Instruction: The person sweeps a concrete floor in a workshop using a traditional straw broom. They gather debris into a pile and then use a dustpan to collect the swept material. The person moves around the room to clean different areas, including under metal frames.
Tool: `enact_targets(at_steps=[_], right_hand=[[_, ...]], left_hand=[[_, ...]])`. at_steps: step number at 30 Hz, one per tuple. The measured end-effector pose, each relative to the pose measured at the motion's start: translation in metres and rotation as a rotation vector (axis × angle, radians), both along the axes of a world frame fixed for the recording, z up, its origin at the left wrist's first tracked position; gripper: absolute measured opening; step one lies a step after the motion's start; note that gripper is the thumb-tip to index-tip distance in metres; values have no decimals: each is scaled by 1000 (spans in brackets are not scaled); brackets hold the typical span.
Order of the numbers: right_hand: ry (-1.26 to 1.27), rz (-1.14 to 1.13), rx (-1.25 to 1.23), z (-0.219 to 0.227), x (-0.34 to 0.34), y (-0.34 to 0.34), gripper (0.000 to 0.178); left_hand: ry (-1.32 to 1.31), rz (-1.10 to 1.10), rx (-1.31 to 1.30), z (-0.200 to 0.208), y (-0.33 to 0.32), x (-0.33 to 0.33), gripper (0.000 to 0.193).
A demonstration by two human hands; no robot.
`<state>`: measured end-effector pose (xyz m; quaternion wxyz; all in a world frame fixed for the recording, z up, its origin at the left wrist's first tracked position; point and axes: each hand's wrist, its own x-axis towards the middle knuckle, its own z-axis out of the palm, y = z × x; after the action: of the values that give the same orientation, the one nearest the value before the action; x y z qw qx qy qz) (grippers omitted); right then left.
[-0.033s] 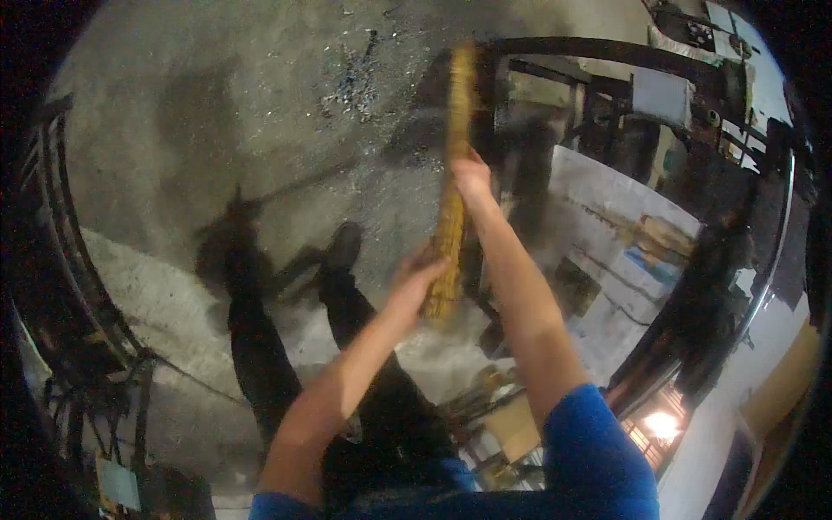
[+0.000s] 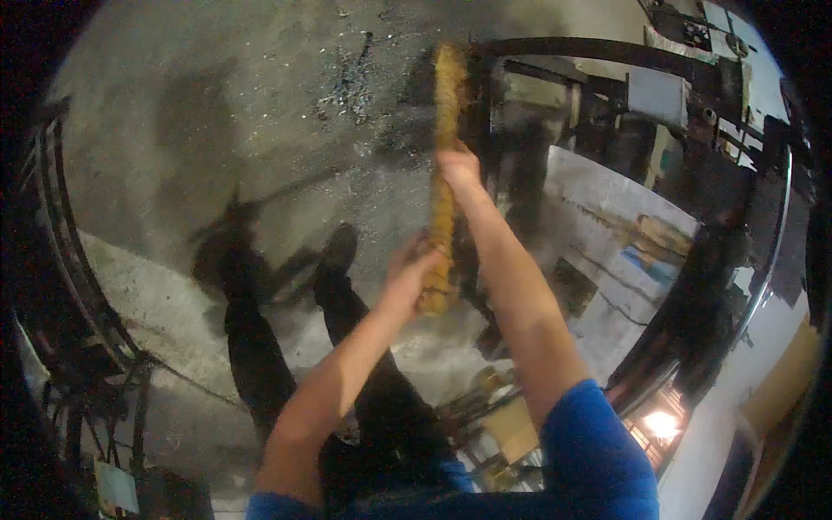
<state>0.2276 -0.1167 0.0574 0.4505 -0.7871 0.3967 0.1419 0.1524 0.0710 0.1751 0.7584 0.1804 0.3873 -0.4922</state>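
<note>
Yellow and ridged, the rod [image 2: 443, 212] is over the floor [image 2: 277, 113], our left hand [image 2: 411, 270] wrapped round its lower part, our right hand [image 2: 459, 169] gripping higher. We judge a rightward swing could knock its far end against the dark frame [image 2: 589, 48].

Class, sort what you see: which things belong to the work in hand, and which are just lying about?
In hand:
Long yellow rod
Left hand, gripping near its lower end
Right hand, gripping it farther up

Apparently just lying about:
Scattered debris
Stained white panel
Pale boxy object
</note>
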Motion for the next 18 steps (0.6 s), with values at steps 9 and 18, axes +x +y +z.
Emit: enact_targets(at_steps=[9, 18], right_hand=[[-191, -315, 541, 53, -57, 23, 64], [-11, -212, 352, 36, -17, 26, 49]], left_hand=[[-291, -67, 110, 21, -7, -86, 54], [-273, -100, 176, 50, 21, -31, 45]])
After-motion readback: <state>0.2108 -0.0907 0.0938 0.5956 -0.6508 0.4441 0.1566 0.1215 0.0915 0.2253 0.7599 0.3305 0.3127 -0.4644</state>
